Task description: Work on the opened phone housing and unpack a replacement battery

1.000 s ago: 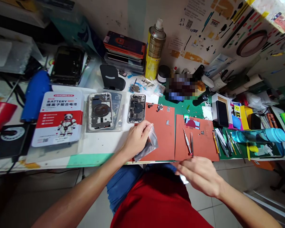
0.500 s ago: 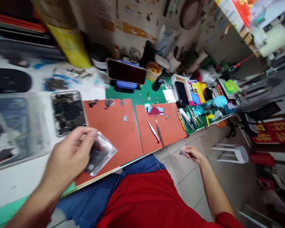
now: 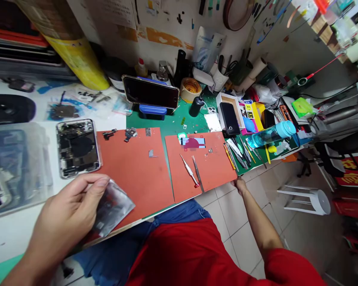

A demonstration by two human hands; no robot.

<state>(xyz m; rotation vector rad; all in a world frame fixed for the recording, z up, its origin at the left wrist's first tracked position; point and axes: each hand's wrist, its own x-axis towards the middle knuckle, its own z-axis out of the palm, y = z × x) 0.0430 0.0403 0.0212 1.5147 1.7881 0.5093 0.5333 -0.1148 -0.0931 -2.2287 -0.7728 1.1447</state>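
Observation:
My left hand point(image 3: 68, 210) pinches the top corner of a silvery plastic bag point(image 3: 113, 206) with dark contents, over the left red mat point(image 3: 146, 178). Just behind it lies an opened phone point(image 3: 78, 147) with its inner parts exposed. My right hand point(image 3: 239, 186) is at the bench's front edge, beside the corner of the right red mat point(image 3: 217, 171); its fingers are mostly hidden at the edge. A screwdriver point(image 3: 189, 170) and tweezers point(image 3: 197, 173) lie on the right mat. Small phone parts point(image 3: 130, 134) rest at the left mat's back edge.
A phone point(image 3: 150, 93) leans on a blue stand at the back. Tools point(image 3: 238, 153) lie right of the mats, near a blue bottle point(image 3: 273, 134) and a boxed phone point(image 3: 229, 118). A clear plastic case point(image 3: 24, 159) is at the left. A white stool point(image 3: 319, 201) stands on the floor.
The view has shifted slightly. My left hand and the bag have moved left and lower. My right hand has gone from over the floor to the bench edge, and the small clear piece it held no longer shows.

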